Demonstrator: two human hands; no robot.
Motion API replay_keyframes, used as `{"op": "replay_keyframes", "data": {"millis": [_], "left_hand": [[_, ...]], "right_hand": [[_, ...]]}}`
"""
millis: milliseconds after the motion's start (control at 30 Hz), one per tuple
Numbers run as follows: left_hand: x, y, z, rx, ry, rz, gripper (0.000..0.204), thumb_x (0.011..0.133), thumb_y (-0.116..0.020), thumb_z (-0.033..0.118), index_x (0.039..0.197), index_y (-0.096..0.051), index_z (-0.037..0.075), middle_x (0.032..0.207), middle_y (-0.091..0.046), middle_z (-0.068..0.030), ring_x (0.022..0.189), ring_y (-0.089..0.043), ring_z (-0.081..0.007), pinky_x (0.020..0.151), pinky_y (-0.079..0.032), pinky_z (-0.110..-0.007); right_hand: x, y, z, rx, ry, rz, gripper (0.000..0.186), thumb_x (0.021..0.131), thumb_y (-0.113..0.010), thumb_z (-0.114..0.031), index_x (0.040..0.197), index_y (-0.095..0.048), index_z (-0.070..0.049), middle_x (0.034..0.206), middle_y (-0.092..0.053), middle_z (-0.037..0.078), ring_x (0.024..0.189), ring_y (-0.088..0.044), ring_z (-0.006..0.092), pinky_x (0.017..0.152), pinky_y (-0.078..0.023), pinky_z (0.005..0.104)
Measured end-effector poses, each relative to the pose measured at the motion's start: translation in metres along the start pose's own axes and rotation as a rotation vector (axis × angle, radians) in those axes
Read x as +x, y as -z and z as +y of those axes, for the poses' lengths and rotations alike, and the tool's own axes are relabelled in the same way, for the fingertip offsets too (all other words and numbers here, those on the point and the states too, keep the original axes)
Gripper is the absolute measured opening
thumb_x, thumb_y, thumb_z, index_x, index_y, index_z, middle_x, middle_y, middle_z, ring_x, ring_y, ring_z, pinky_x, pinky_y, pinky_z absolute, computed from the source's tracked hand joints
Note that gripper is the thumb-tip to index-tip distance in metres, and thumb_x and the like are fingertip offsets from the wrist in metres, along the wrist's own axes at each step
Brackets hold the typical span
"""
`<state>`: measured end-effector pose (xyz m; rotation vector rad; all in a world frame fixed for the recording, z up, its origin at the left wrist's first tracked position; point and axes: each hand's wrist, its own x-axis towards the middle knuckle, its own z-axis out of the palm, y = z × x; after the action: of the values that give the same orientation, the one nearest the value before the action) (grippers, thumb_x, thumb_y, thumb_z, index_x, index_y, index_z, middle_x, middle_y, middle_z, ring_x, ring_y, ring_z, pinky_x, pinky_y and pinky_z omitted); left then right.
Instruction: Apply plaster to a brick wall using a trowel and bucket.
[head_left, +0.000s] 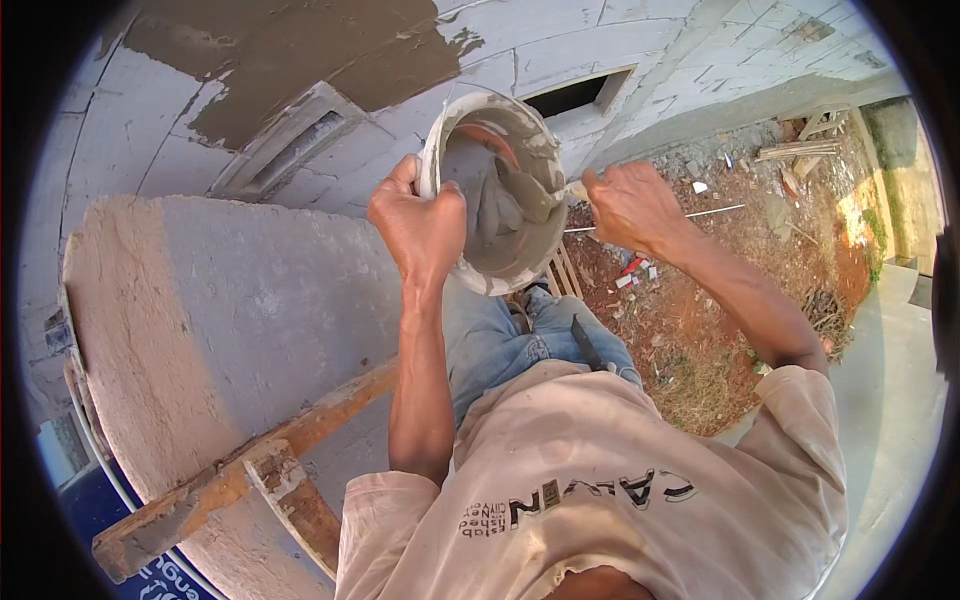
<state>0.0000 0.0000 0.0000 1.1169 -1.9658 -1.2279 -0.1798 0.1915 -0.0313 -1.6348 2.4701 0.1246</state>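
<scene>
My left hand (420,215) is closed around the left rim of a round bucket (440,160), which is tilted so that its inside shows. Wet grey mortar (490,235) lies in it and coats its walls. At the bucket's right side, my right hand (635,205) is closed on the short handle of a trowel (527,193). Its mortar-covered blade is inside the bucket, over the mortar. Beyond the bucket rises a light block wall (560,45), with a patch of wet brown-grey plaster (300,60) at its upper left.
Two narrow openings, a framed one (290,145) and a dark one (570,97), cut the wall. A broad plastered slab (270,290) stands at left, with a wooden beam (230,480) beside it. Far below right lies reddish ground (690,330) with debris and a thin rod (715,210).
</scene>
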Motion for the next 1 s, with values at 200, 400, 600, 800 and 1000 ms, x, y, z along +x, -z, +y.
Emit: {"op": "replay_keyframes", "data": {"millis": [200, 400, 600, 800, 1000], "left_hand": [[-0.012, -0.012, -0.003, -0.139, -0.017, 0.008, 0.01, 0.077, -0.059, -0.009, 0.076, -0.062, 0.001, 0.068, -0.056, 0.0012, 0.06, -0.044, -0.0044, 0.052, -0.033, -0.028], [-0.012, 0.019, -0.015, -0.446, 0.187, 0.209, 0.014, 0.076, -0.06, -0.008, 0.068, -0.056, 0.004, 0.065, -0.056, 0.0014, 0.059, -0.043, -0.0051, 0.054, -0.034, -0.027], [-0.006, 0.031, -0.027, -0.614, 0.216, 0.332, 0.011, 0.076, -0.057, -0.008, 0.074, -0.062, 0.003, 0.069, -0.062, -0.0027, 0.063, -0.05, -0.0085, 0.061, -0.041, -0.027], [0.002, 0.041, -0.014, -0.647, 0.214, 0.386, 0.013, 0.076, -0.056, -0.008, 0.079, -0.064, 0.001, 0.075, -0.065, -0.0054, 0.067, -0.055, -0.0115, 0.066, -0.046, -0.028], [0.006, 0.049, -0.004, -0.782, 0.289, 0.405, 0.021, 0.073, -0.053, -0.012, 0.087, -0.065, -0.001, 0.086, -0.068, -0.0095, 0.073, -0.062, -0.0161, 0.073, -0.052, -0.033]], "right_hand": [[-0.012, -0.016, -0.016, 0.491, 0.04, -0.181, 0.031, 0.074, -0.07, -0.022, 0.096, -0.075, 0.0, 0.087, -0.072, 0.027, 0.088, -0.07, 0.0466, 0.083, -0.056, 0.0528], [-0.046, 0.013, -0.001, 0.671, -0.114, -0.188, 0.027, 0.081, -0.072, -0.024, 0.099, -0.074, -0.004, 0.084, -0.071, 0.025, 0.084, -0.071, 0.0416, 0.078, -0.054, 0.05], [-0.069, -0.025, 0.006, 0.873, -0.276, -0.165, 0.031, 0.088, -0.077, -0.026, 0.112, -0.075, -0.006, 0.091, -0.075, 0.018, 0.08, -0.071, 0.0295, 0.074, -0.054, 0.0413], [-0.081, -0.046, 0.01, 0.924, -0.348, 0.021, 0.031, 0.09, -0.076, -0.022, 0.116, -0.074, -0.007, 0.09, -0.074, 0.017, 0.08, -0.071, 0.0283, 0.076, -0.055, 0.0406], [-0.057, -0.065, 0.011, 0.946, -0.36, 0.21, 0.029, 0.091, -0.075, -0.023, 0.114, -0.072, -0.004, 0.091, -0.074, 0.019, 0.08, -0.072, 0.0314, 0.075, -0.055, 0.0424]]}}
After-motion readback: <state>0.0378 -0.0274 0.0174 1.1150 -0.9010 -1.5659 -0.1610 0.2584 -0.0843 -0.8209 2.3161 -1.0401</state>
